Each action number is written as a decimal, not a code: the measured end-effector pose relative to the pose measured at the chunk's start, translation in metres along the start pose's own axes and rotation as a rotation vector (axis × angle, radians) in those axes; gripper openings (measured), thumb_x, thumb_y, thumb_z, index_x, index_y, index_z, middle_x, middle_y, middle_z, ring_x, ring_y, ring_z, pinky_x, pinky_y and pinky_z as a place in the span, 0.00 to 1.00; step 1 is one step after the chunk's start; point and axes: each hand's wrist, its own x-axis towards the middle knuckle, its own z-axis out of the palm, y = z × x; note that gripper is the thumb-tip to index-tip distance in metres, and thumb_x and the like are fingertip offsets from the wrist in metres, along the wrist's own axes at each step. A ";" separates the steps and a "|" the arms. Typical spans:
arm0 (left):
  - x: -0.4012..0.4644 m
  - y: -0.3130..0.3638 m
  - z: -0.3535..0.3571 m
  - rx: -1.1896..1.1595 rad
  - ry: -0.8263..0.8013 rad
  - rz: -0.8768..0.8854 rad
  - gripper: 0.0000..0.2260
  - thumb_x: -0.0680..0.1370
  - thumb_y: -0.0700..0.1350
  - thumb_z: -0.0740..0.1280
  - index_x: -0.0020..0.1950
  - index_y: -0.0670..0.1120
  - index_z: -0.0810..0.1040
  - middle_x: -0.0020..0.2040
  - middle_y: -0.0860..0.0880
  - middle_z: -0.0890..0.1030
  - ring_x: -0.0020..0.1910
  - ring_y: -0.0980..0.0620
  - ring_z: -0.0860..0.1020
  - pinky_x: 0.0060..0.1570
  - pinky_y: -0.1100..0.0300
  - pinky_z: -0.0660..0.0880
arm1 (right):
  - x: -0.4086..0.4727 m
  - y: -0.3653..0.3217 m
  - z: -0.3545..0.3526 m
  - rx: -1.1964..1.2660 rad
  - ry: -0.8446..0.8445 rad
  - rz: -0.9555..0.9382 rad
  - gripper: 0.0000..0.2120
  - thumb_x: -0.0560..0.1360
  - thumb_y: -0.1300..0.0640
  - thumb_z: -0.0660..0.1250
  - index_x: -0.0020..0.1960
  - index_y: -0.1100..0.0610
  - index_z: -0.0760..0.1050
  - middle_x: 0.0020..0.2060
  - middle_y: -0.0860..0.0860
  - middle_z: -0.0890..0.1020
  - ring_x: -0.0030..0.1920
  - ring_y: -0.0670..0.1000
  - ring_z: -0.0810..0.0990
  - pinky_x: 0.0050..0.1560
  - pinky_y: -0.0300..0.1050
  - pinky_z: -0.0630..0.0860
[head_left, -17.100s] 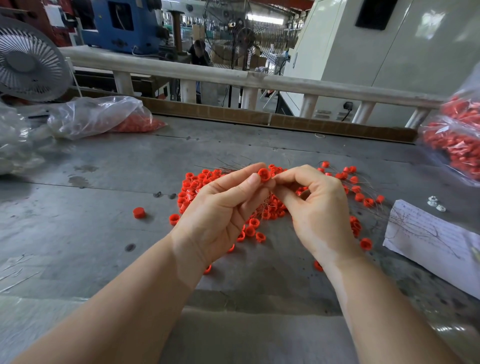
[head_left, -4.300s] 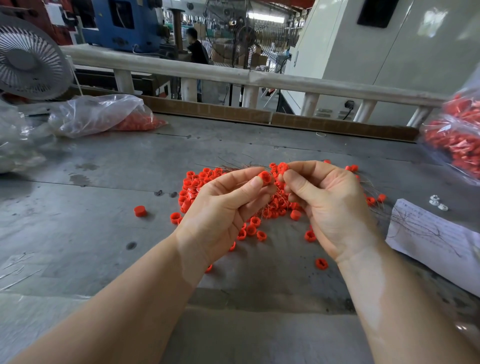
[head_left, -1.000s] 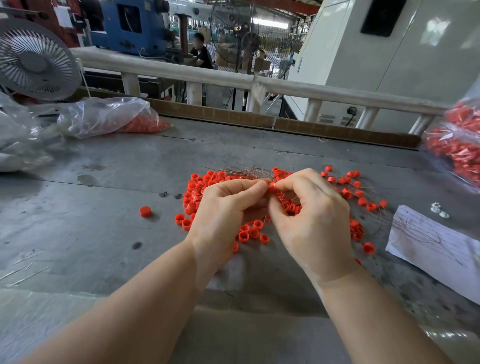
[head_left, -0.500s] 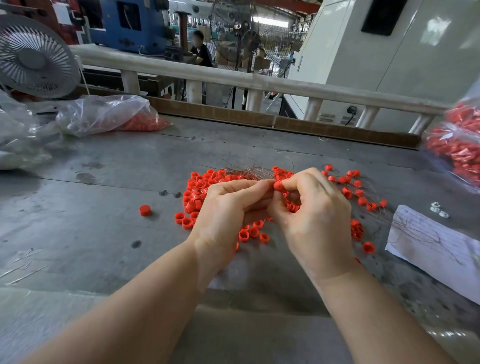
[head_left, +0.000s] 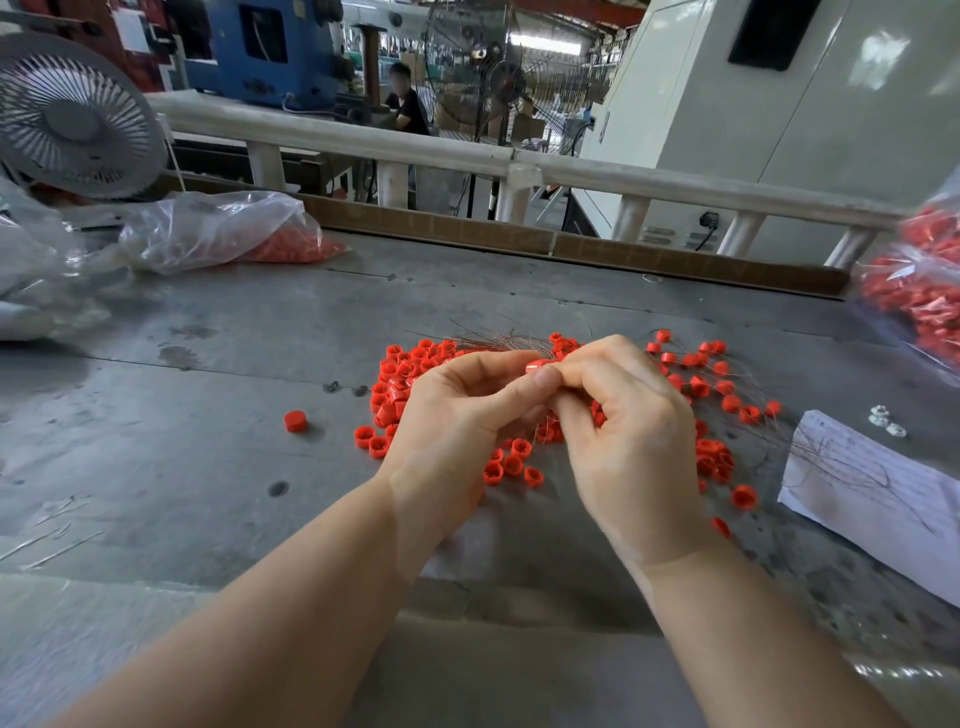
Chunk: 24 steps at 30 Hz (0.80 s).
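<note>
Scuffed grey metal forms the desk (head_left: 182, 457), where round red plastic caps (head_left: 402, 371) lie in a pile. Just over that pile our left hand (head_left: 457, 415) and right hand (head_left: 634, 431) meet, fingertips curled, pinching 1 glossy cap (head_left: 535, 365) between them. We judge 1 of the thin wires (head_left: 493, 340) behind the pile is being fitted; next calls for a fine, steady push.

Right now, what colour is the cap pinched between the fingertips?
Red-orange cap, pinched where left hand and right hand meet; best seen in head view.
</note>
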 end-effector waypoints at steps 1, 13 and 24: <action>0.001 0.000 -0.001 -0.026 0.012 -0.004 0.16 0.56 0.45 0.75 0.42 0.43 0.81 0.37 0.47 0.84 0.37 0.53 0.82 0.41 0.65 0.80 | 0.000 0.000 0.000 0.043 -0.016 0.008 0.05 0.70 0.73 0.68 0.39 0.66 0.80 0.36 0.56 0.79 0.38 0.54 0.78 0.41 0.47 0.75; 0.004 -0.002 0.001 -0.026 -0.016 0.009 0.08 0.70 0.41 0.66 0.46 0.41 0.80 0.35 0.47 0.83 0.35 0.56 0.81 0.38 0.66 0.79 | 0.004 -0.001 -0.002 0.294 0.033 0.324 0.09 0.71 0.72 0.68 0.42 0.59 0.81 0.38 0.52 0.82 0.41 0.44 0.79 0.45 0.31 0.72; 0.003 0.000 0.002 0.018 0.008 0.043 0.06 0.77 0.36 0.62 0.45 0.39 0.79 0.30 0.49 0.81 0.30 0.58 0.79 0.34 0.68 0.77 | 0.005 -0.002 -0.001 0.384 -0.017 0.427 0.13 0.72 0.69 0.68 0.39 0.51 0.79 0.38 0.46 0.83 0.40 0.44 0.81 0.42 0.33 0.75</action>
